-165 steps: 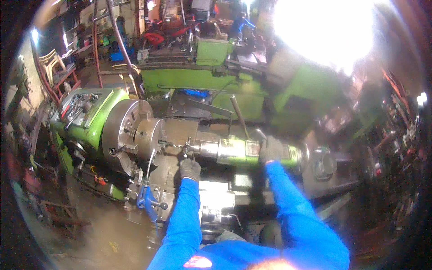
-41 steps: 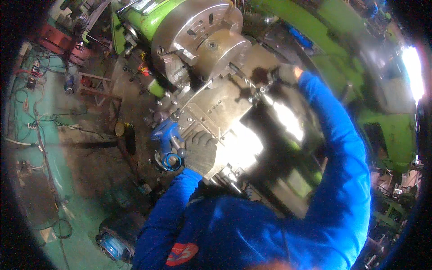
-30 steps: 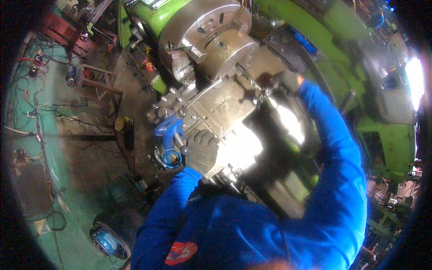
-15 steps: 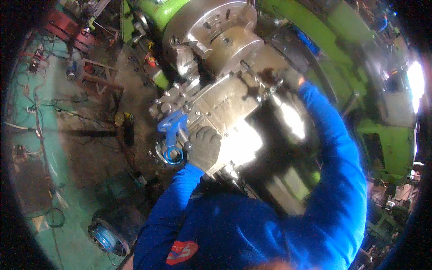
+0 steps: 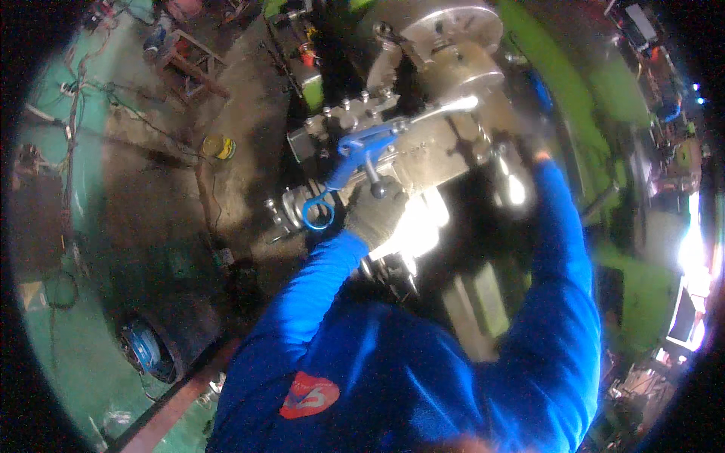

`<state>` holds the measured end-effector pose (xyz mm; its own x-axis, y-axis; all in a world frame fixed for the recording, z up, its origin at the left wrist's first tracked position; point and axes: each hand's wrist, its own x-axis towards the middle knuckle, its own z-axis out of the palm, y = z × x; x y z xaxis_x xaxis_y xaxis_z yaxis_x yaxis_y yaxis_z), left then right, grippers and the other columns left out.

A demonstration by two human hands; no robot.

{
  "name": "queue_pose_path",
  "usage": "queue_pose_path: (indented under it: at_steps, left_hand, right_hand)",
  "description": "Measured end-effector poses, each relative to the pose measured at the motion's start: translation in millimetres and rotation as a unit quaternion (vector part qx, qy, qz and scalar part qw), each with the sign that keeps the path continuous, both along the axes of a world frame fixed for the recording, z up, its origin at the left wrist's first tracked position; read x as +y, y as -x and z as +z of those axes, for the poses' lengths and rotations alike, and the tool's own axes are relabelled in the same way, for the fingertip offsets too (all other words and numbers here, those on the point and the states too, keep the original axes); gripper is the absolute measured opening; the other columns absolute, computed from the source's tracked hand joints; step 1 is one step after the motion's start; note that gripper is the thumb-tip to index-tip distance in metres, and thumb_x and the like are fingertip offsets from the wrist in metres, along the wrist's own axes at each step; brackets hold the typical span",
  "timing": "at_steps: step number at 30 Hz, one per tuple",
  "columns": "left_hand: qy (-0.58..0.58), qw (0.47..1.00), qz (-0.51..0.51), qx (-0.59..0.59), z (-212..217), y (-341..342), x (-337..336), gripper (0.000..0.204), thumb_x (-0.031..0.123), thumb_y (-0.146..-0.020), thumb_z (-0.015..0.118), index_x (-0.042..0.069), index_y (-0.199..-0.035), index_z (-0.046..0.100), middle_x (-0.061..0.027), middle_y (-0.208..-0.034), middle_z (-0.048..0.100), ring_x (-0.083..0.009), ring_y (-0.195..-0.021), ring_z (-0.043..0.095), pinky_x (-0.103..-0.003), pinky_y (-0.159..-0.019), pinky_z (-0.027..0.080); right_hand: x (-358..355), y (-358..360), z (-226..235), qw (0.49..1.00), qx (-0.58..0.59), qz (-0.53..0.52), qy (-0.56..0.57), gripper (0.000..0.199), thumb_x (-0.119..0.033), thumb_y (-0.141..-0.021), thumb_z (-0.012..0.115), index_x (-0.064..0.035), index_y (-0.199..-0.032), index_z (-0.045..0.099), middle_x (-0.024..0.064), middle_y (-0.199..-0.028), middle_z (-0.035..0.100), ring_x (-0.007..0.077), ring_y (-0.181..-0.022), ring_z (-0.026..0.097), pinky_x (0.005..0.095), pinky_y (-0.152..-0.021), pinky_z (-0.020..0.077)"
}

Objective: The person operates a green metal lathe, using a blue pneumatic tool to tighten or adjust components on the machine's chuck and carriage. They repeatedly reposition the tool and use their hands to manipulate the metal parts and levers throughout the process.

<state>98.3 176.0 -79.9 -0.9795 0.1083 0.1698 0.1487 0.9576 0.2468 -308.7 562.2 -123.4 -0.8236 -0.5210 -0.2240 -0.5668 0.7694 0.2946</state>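
Fingers of grey-gloved left hand, beside blue air gun at steel carriage edge; dark-gloved right hand: cannot tell grips.

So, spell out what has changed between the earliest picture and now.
The left hand has moved from near the drill bit leftward to a black ball knob; whether it grips it is unclear. The right hand, dark and blurred, has come left to near the drill bit. The view has tilted down. Unchanged: the blue air gun beside the knob, the drill bit pointing toward the steel chuck.
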Motion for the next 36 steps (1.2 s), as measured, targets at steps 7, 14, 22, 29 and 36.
queue_pose_path:
  at_steps: [7,14,22,29,36]
  left_hand:
    - [0.038,0.994,0.019,0.098,-5.9,-12.5,-5.0,0.018,0.029,-0.086,0.056,0.013,-0.091,0.063,-0.0066,-0.100,0.060,-0.0267,-0.100,0.058,-0.046,-0.083,0.047]
    - [-0.023,0.998,0.019,0.056,8.4,-22.2,-7.0,0.013,0.022,-0.089,0.058,0.015,-0.096,0.066,-0.0089,-0.104,0.062,-0.0296,-0.105,0.056,-0.044,-0.087,0.045]
    - [-0.292,0.940,-0.081,0.156,5.0,-102.3,-90.9,0.011,0.008,-0.094,0.062,0.000,-0.100,0.065,-0.0199,-0.097,0.066,-0.0396,-0.093,0.063,-0.049,-0.081,0.050]
    - [-0.302,0.949,-0.007,0.089,3.9,-162.9,-146.9,0.015,0.014,-0.097,0.062,0.001,-0.102,0.068,-0.0204,-0.097,0.069,-0.0387,-0.091,0.066,-0.047,-0.081,0.052]
    - [-0.305,0.948,-0.055,0.069,6.5,-178.1,-157.4,0.017,0.016,-0.096,0.065,0.000,-0.102,0.067,-0.0179,-0.098,0.069,-0.0359,-0.091,0.067,-0.043,-0.081,0.053]
  right_hand:
    - [-59.7,-133.9,167.8,0.598,0.095,-0.262,0.751,0.045,-0.041,-0.099,0.058,0.0013,-0.110,0.067,0.0117,-0.092,0.066,0.0247,-0.087,0.065,0.0402,-0.082,0.0511]
    - [-130.6,-310.5,110.5,0.886,0.301,-0.134,0.328,0.044,-0.020,-0.103,0.052,-0.0071,-0.145,0.045,0.0145,-0.146,0.046,0.0263,-0.129,0.048,0.0395,-0.113,0.0415]
    - [-315.4,-461.7,87.0,0.759,-0.028,-0.220,0.612,0.020,-0.025,-0.090,0.064,-0.0054,-0.089,0.064,0.0205,-0.092,0.062,0.0423,-0.096,0.058,0.0509,-0.085,0.0465]
    - [-342.3,-459.0,56.0,0.869,0.042,-0.099,0.483,0.028,-0.019,-0.083,0.070,-0.0078,-0.108,0.065,0.0183,-0.103,0.065,0.0400,-0.105,0.056,0.0488,-0.091,0.0470]
    - [-332.3,-487.0,88.5,0.772,0.069,-0.223,0.591,0.038,-0.024,-0.084,0.073,-0.0062,-0.116,0.063,0.0198,-0.118,0.060,0.0403,-0.115,0.055,0.0481,-0.099,0.0451]
